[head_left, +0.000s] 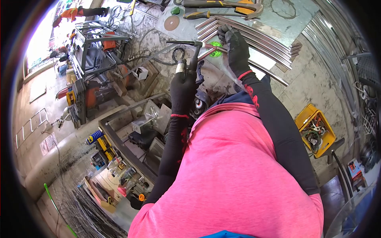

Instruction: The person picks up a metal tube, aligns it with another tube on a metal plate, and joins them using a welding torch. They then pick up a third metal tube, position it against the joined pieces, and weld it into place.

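Note:
My left hand (183, 89), in a black glove, is closed around the handle of a TIG welding torch (194, 57). The torch head lies level near the mitred corner of a metal tube frame (268, 74). My right hand (237, 45), also gloved in black, is over that frame with its fingers curled together; what they pinch is hidden. Just beyond it lies a stack of shiny, angled metal tubes (262, 43). Beneath the corner shows a bright green round piece (215, 50).
A hammer (222, 4) and other hand tools lie at the table's far edge, near a brown disc (172, 23). Long metal bars (331, 43) lie to the right, above a yellow crate (313, 131). A cluttered metal rack and a distant person (71, 14) are left.

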The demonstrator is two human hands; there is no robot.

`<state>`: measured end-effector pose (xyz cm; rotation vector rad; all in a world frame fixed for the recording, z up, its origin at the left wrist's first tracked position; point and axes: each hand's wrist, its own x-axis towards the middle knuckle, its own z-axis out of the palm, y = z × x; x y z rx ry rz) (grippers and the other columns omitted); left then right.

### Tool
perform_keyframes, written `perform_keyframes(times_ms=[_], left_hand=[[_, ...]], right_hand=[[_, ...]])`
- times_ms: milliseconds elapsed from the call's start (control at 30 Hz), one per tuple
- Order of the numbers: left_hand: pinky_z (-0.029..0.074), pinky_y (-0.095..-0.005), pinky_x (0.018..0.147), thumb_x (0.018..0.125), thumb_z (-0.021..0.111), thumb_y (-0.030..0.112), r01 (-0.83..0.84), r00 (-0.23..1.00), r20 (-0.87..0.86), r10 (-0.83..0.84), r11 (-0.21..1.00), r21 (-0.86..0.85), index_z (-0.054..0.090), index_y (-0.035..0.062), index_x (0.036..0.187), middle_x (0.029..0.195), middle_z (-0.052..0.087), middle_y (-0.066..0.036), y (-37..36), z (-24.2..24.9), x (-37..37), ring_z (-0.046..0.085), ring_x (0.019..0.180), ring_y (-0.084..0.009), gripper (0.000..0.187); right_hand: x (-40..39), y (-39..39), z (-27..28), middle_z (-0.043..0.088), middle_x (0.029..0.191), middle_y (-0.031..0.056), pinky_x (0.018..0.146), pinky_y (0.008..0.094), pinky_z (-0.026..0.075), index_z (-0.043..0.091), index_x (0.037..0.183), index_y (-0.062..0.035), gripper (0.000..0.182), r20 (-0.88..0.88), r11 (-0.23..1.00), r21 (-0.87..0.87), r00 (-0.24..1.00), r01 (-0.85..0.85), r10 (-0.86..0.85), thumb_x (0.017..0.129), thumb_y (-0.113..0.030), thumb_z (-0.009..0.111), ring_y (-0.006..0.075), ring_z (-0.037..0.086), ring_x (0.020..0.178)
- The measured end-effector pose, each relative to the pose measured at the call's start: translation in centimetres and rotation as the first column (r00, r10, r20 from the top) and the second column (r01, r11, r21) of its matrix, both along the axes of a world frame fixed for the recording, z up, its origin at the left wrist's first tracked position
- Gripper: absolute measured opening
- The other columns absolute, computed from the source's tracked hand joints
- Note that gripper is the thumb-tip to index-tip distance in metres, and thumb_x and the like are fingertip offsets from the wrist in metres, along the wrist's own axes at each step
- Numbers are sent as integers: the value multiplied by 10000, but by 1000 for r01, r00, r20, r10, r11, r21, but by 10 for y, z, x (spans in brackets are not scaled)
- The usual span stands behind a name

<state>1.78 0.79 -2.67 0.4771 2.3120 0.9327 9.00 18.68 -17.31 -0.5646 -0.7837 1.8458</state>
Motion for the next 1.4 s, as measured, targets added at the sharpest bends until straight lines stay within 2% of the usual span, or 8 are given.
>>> perform_keyframes(times_ms=[533, 600, 667, 733, 867, 1033, 1333, 1400], left_hand=[[522, -405, 653, 1067, 598, 316, 108, 979, -167, -117, 992, -67, 676, -37, 1365, 779, 692, -198, -6, -17, -11, 682, 689, -245, 468], [533, -434, 663, 1067, 594, 304, 159, 954, -257, -156, 987, -11, 703, -26, 1335, 821, 729, -226, -9, -21, -10, 725, 722, -320, 439], [508, -373, 587, 1076, 636, 225, 223, 897, -355, -263, 963, -152, 716, -48, 1074, 713, 633, -84, -7, -9, -6, 586, 613, -148, 284], [500, -378, 579, 1059, 651, 240, 194, 907, -365, -210, 978, -79, 688, -46, 1062, 792, 699, -121, -8, -20, -8, 655, 654, -188, 289], [495, -323, 549, 1050, 670, 263, -20, 999, 46, 14, 992, 121, 655, -28, 1104, 852, 686, -79, -9, -21, -13, 639, 652, -165, 297], [458, -292, 523, 1066, 663, 284, -479, 805, 530, 268, 820, 313, 630, -12, 1115, 787, 559, -17, -25, -20, -5, 549, 613, -123, 301], [442, -287, 492, 1075, 660, 294, -579, 742, 600, 301, 738, 346, 592, 65, 1151, 837, 606, -33, -68, -54, -3, 583, 626, -133, 251], [435, -279, 493, 1074, 666, 270, -591, 737, 592, 326, 736, 330, 576, 78, 1169, 835, 596, -21, -71, -39, 4, 565, 616, -123, 233]], right_hand=[[1, 1, -21, 720, 1304, 150, 1136, 373, 517, 634, 1410, 54, 378, 431, 982, 184, 901, -32, -52, 1119, -168, 539, 240, 686, 1229], [6, -2, -11, 725, 1294, 149, 1135, 364, 515, 639, 1405, 52, 374, 421, 983, 181, 905, -25, -54, 1117, -164, 538, 234, 687, 1228], [17, -4, 12, 736, 1266, 144, 1125, 339, 517, 654, 1384, 50, 354, 630, 937, 334, 764, -105, -139, 1120, -146, 521, 215, 690, 1223], [10, -2, -11, 744, 1261, 147, 1115, 326, 516, 669, 1358, 50, 342, 606, 953, 289, 788, -87, -112, 1126, -139, 503, 201, 697, 1209], [6, -1, -6, 771, 1236, 140, 989, 363, 562, 684, 1326, 15, 310, 379, 966, 257, 919, 7, -107, 1103, -177, 587, 247, 729, 1120], [7, -2, -1, 759, 1285, 107, 1021, 317, 550, 665, 1391, 17, 332, 239, 997, 74, 971, -13, -5, 1129, -151, 548, 170, 704, 1181], [13, 2, 9, 703, 1337, 146, 1129, 386, 525, 616, 1438, 32, 394, 143, 996, 53, 988, -71, 63, 1143, -213, 525, 244, 692, 1238], [36, 7, 19, 701, 1303, 125, 1089, 370, 543, 623, 1430, 14, 416, 525, 943, 320, 845, -90, -98, 1138, -269, 533, 235, 699, 1214]])
